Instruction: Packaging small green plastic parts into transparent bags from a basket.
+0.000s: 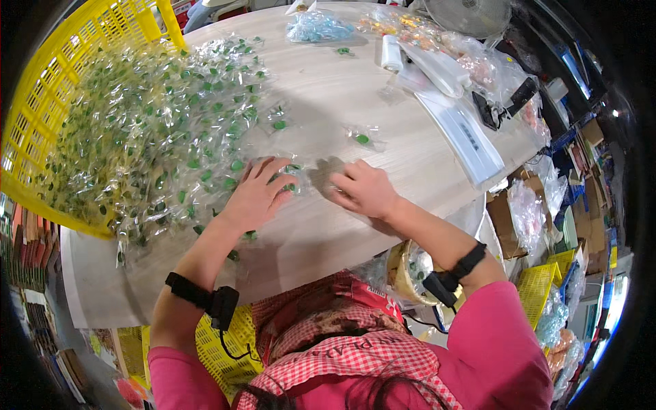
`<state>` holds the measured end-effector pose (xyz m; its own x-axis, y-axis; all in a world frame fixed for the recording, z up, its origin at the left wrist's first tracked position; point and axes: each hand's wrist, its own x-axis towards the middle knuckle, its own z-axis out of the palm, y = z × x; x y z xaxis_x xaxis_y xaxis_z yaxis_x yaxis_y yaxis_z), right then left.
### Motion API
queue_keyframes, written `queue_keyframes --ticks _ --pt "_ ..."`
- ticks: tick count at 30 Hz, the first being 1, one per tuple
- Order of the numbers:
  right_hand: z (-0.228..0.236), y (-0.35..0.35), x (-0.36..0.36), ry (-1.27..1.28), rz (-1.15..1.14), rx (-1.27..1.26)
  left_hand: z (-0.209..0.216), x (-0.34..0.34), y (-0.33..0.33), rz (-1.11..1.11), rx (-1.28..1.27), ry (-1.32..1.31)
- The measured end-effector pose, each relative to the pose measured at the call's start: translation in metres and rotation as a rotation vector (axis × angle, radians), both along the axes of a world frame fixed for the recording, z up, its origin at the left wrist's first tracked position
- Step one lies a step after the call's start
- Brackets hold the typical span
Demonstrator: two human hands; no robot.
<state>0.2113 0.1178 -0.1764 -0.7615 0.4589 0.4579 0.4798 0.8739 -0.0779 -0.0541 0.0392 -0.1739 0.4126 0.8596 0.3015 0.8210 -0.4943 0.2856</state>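
A wide heap of small clear plastic bags with green pieces inside (pixel 171 130) covers the left of the table and spills from a tipped yellow basket (pixel 34 123). My left hand (pixel 254 196) lies at the right edge of this heap, fingers spread and palm down. Beside its fingertips is one small bag with a green piece (pixel 292 186); whether the fingers grip it is unclear. To the right, my right hand (pixel 367 190) hovers low over the tabletop with its fingers curled in, and whatever is between them is hidden. Beyond it lies a single green-piece bag (pixel 362 138).
Toward the back are a pile of pale blue packets (pixel 318 27) and orange ones (pixel 410 27). A stack of clear plastic sleeves (pixel 458 130) and a black phone holder (pixel 502 106) occupy the right side. A fan (pixel 471 14) stands at the back right. The table's (pixel 266 266) front edge is close to my body.
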Motion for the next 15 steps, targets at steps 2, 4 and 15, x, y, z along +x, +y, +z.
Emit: queue_keyframes --ticks 2,4,15 --pt "0.002 -0.007 0.032 0.024 0.020 -0.095 -0.003 0.003 0.004 0.005 0.014 -0.002" --pt "0.011 -0.019 0.064 -0.002 -0.027 -0.206 -0.002 0.013 0.012 0.003 -0.039 -0.074" --pt "0.061 -0.077 0.154 -0.419 0.018 -0.592 0.064 -0.033 -0.013 0.039 -0.182 -0.348"
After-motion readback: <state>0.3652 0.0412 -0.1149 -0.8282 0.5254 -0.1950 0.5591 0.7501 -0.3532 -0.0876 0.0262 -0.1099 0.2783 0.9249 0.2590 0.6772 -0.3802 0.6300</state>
